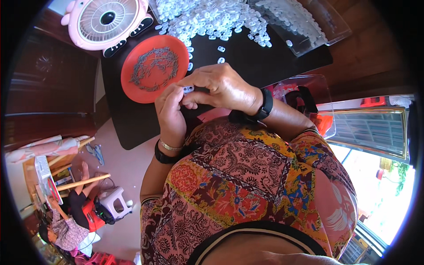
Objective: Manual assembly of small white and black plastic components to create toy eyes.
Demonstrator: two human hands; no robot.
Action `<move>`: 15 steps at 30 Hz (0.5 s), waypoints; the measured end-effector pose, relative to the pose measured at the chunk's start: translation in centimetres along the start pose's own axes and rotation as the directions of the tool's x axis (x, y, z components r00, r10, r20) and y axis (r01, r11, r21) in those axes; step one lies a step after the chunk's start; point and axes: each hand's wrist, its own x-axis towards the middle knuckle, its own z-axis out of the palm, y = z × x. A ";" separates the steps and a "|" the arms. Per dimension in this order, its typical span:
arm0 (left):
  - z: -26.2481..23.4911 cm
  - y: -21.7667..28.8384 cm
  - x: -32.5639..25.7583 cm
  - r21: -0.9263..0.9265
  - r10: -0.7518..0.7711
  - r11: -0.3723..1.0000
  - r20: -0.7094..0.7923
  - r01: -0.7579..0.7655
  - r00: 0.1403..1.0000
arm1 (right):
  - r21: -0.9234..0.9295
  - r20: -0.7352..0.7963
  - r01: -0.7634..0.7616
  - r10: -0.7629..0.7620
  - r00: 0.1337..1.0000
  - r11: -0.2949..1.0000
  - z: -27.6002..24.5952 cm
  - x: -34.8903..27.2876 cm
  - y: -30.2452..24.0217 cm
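Between the fingertips of both hands is a small white oval plastic piece (188, 89) with dark holes in its face. My left hand (171, 115) pinches it from the left, and my right hand (219, 87) grips it from the right with thumb and forefinger. Just beyond my left hand, a round red plate (129, 90) carries many small grey metal screws or pins, too fine to tell apart. A large heap of similar white plastic pieces (207, 22) covers the far part of the black table (132, 128), with a few lying loose near my right hand.
A pink animal-shaped fan (107, 20) stands at the far left. At the far right is a clear plastic bin (338, 33) of white pieces; another clear box (324, 90) sits beside my right arm. Lower left, another person (73, 232) sits near a grey-white stool (115, 203).
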 end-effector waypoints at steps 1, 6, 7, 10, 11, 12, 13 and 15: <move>-0.1 0.0 -0.1 0.007 -0.005 1.000 -0.006 0.005 1.000 | -0.025 -0.002 0.027 -0.027 1.000 0.999 0.1 0.0 0.1; 0.3 0.3 -0.1 0.064 -0.019 0.998 -0.087 0.024 0.996 | -0.085 -0.046 0.041 -0.045 0.998 0.996 0.4 -0.4 0.2; 0.3 0.2 -0.1 0.067 -0.021 0.997 -0.087 0.027 0.996 | -0.104 -0.047 0.033 -0.038 0.998 0.994 0.4 -0.5 -0.1; 0.2 0.2 -0.2 0.093 0.007 0.996 -0.122 0.005 0.993 | -0.145 -0.045 0.026 -0.033 0.998 0.989 0.3 -0.7 -0.5; 0.1 0.2 -0.2 0.101 0.014 0.995 -0.113 -0.003 0.993 | -0.174 -0.043 0.026 -0.034 0.999 0.984 0.3 -0.7 -0.5; 0.0 0.1 -0.1 0.109 0.022 0.994 -0.104 -0.010 0.994 | -0.171 -0.045 0.024 -0.032 0.998 0.985 0.4 -0.7 -0.4; -0.1 0.1 -0.1 0.112 0.019 0.994 -0.105 -0.007 0.994 | -0.143 -0.047 0.026 -0.033 0.998 0.989 0.4 -0.7 -0.4; -0.2 0.1 -0.2 0.092 0.042 0.995 -0.090 -0.034 0.995 | -0.118 -0.048 0.031 -0.037 0.998 0.993 0.5 -0.7 -0.5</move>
